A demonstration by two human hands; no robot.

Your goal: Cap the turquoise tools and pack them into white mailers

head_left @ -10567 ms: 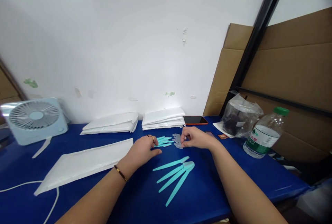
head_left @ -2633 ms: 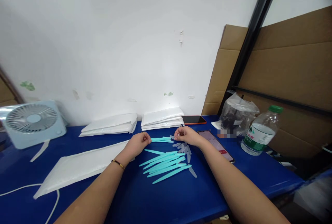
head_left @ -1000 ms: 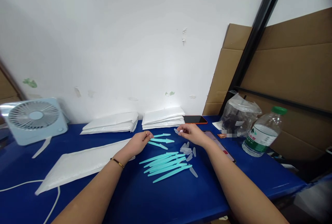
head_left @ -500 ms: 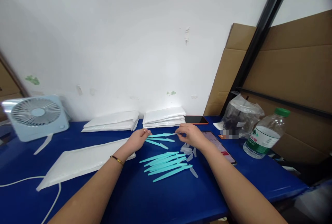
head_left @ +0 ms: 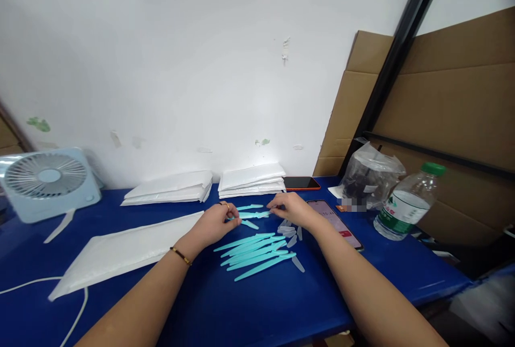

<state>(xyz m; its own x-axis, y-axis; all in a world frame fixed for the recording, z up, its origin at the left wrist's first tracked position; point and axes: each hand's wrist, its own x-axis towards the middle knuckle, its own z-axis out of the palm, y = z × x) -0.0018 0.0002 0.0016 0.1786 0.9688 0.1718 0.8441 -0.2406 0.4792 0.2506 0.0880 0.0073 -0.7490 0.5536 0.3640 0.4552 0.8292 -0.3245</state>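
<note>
Several turquoise sticks (head_left: 263, 267), slim with a notch near one end, lie in a slanted row on the blue table. Above them, my left hand (head_left: 219, 221) pinches the left ends of a few more turquoise sticks (head_left: 250, 215), which fan out to the right. The fingertips of my right hand (head_left: 292, 208) are closed at the right end of the middle one, around a clear piece too small to make out well. Below my right hand sits a small pile of translucent caps (head_left: 287, 229), and one cap (head_left: 298, 264) lies apart by the row.
White padded envelopes lie at the left (head_left: 129, 248) and in two stacks (head_left: 251, 179) by the wall. A pale blue fan (head_left: 50, 181) stands far left. At right are a lit phone (head_left: 336, 223), a dark phone (head_left: 301, 183), a bagged cup (head_left: 368, 175) and a bottle (head_left: 406, 207).
My right hand has moved slightly left, closer to my left hand. The upper held stick now sits apart above, and the clear piece meets the middle stick. The view has shifted slightly.
</note>
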